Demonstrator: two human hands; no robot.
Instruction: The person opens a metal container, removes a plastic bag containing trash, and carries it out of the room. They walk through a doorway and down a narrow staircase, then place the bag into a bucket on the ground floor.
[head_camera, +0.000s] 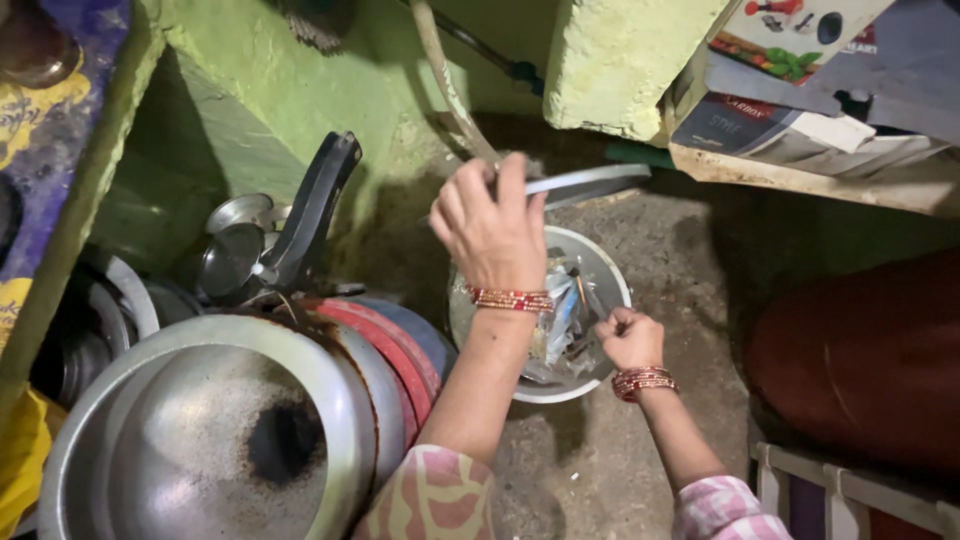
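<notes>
My left hand (490, 225) is raised above a white bucket (606, 270) and grips a flat grey lid (585, 183) by its edge, holding it tilted over the bucket. Inside the bucket lie crumpled plastic wrappers and scraps (562, 315). My right hand (630, 338) is closed at the bucket's right rim, fingers pinched on something small that I cannot make out. Both wrists wear red and gold bangles.
A large scorched steel pot (220, 430) stands upside down at the lower left, with red and blue plates (400, 350) behind it. A black-handled pan (310, 215) and steel lids lean on the green wall. Cardboard boxes (800, 120) sit on a shelf at the upper right, above a dark red bag (860, 360).
</notes>
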